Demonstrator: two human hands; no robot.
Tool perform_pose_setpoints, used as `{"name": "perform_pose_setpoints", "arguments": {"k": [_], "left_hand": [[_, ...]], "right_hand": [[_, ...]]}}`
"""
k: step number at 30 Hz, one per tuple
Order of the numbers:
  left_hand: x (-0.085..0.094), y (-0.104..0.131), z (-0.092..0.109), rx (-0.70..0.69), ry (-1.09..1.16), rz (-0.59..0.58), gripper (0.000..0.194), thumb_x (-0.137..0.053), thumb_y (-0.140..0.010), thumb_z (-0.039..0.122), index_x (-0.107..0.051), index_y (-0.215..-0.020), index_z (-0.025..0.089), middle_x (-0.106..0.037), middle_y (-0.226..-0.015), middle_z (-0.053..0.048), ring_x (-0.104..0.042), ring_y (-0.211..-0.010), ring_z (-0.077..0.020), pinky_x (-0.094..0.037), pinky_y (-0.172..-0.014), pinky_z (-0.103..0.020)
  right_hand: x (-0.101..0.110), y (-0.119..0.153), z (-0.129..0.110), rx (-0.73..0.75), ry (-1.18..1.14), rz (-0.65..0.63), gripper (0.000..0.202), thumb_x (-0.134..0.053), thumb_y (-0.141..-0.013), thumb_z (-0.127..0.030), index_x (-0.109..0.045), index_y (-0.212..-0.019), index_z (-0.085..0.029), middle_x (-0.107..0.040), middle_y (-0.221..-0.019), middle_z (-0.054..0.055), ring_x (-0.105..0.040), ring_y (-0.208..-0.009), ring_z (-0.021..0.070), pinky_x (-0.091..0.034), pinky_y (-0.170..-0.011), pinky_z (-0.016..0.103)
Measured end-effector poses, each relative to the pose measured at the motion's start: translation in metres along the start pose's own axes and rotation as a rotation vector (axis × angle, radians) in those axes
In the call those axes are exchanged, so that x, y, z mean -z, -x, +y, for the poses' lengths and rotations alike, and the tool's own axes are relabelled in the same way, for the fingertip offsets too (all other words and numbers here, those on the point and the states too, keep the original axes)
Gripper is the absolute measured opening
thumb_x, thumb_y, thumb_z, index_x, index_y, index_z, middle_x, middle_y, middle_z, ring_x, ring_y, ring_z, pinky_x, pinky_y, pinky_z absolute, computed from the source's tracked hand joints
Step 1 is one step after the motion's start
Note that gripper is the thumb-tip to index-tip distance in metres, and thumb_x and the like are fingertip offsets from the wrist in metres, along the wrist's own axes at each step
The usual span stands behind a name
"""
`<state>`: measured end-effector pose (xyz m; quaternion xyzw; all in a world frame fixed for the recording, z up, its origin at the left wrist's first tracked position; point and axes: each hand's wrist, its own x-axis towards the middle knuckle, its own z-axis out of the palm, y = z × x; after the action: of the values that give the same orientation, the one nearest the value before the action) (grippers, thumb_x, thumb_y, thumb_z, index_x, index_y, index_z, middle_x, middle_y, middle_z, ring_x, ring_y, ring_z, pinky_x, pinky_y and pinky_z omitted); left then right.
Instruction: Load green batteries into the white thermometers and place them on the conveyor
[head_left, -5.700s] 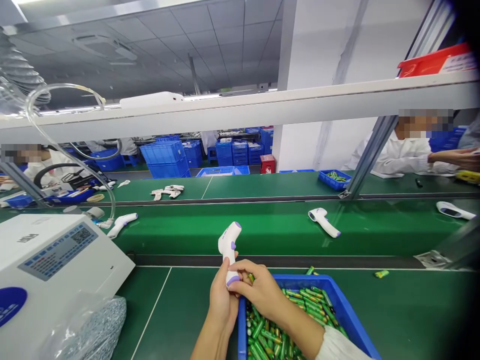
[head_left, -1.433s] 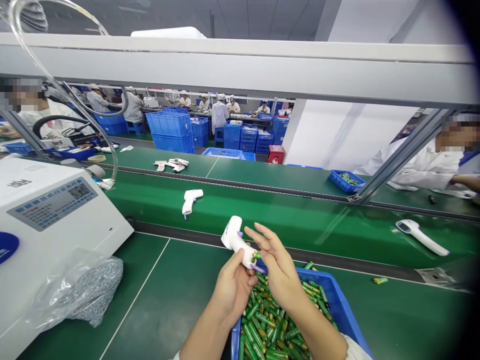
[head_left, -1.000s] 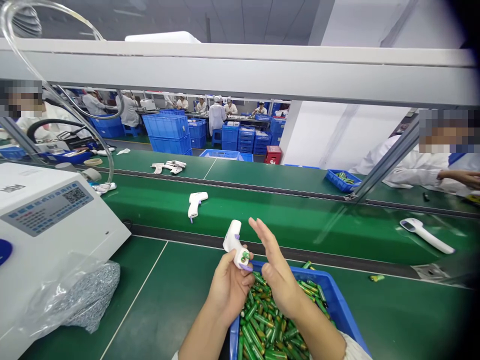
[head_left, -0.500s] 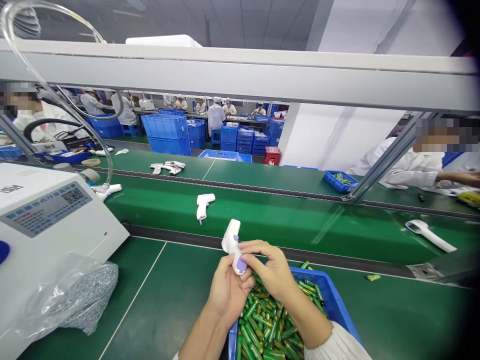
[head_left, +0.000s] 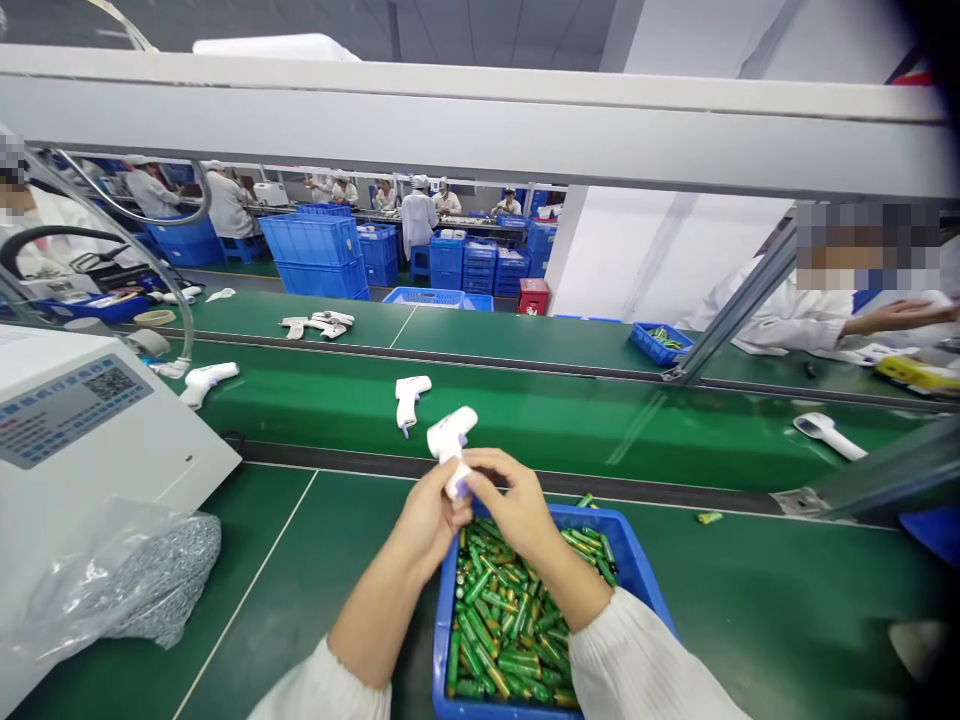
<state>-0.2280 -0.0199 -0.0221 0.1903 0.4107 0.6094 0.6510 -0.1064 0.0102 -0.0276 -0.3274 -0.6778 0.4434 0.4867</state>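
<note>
A white and purple infrared thermometer point(head_left: 448, 436), shaped like a small gun, is held up between my two hands over the far rim of a blue bin. My left hand point(head_left: 429, 515) is closed around its handle from the left. The fingers of my right hand point(head_left: 514, 497) are closed on the handle's purple lower end from the right. Below my hands, the blue bin point(head_left: 651, 578) is filled with green and gold batteries point(head_left: 510, 620). One loose battery point(head_left: 709, 517) lies on the table to the right.
More thermometers lie on the green belt: one point(head_left: 409, 402) just beyond my hands, another point(head_left: 206, 382) at left, another point(head_left: 829, 435) at right. A white machine point(head_left: 112, 430) and a plastic bag of small parts point(head_left: 161, 580) occupy the left. Co-workers sit across the line.
My hands have tipped the thermometer so its head points more to the right, and drawn it slightly left. The camera view has shifted, showing more of the bin.
</note>
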Motion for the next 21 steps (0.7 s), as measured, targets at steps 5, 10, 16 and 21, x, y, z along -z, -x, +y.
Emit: {"name": "perform_pose_setpoints", "arguments": {"k": [5,10,16,21], "left_hand": [[-0.019,-0.096,0.027,-0.063,-0.666,0.020,0.029,-0.058,-0.086,0.041,-0.057,-0.082,0.013,-0.046,-0.060,0.002,-0.035,-0.045,-0.0064,-0.026,-0.045,-0.021],[-0.016,-0.155,0.038,-0.152,-0.974,0.255,0.024,-0.056,-0.088,0.034,-0.061,-0.096,0.012,-0.063,-0.093,-0.009,-0.059,-0.082,-0.0188,-0.044,-0.070,-0.031],[0.046,-0.143,0.059,-0.202,-1.271,0.628,0.062,-0.061,-0.081,0.039,-0.041,-0.133,0.012,-0.036,-0.144,-0.025,-0.034,-0.132,-0.0405,-0.036,-0.093,-0.046],[0.047,-0.149,0.059,-0.080,-1.295,0.638,0.059,-0.074,-0.065,0.047,-0.057,-0.109,0.011,-0.060,-0.116,-0.027,-0.051,-0.116,-0.0435,-0.041,-0.083,-0.044]], "right_hand": [[0.011,-0.002,-0.001,-0.092,0.153,0.090,0.045,-0.042,-0.095,-0.047,-0.062,-0.069,-0.017,-0.058,-0.054,0.000,-0.049,-0.045,0.0118,-0.039,-0.047,0.024],[0.021,0.006,-0.019,-0.051,0.565,-0.277,0.028,-0.058,-0.082,-0.028,-0.059,-0.055,-0.019,-0.055,-0.047,-0.002,-0.046,-0.046,0.0126,-0.030,-0.051,0.025],[0.024,0.014,-0.019,-0.133,0.827,-0.507,0.020,-0.066,-0.062,-0.017,-0.072,-0.080,-0.025,-0.067,-0.060,0.001,-0.060,-0.058,0.0197,-0.032,-0.054,0.026],[0.022,0.016,-0.017,-0.157,0.672,-0.537,0.023,-0.058,-0.059,-0.007,-0.071,-0.067,-0.025,-0.067,-0.055,-0.002,-0.061,-0.056,0.0168,-0.040,-0.059,0.026]]}}
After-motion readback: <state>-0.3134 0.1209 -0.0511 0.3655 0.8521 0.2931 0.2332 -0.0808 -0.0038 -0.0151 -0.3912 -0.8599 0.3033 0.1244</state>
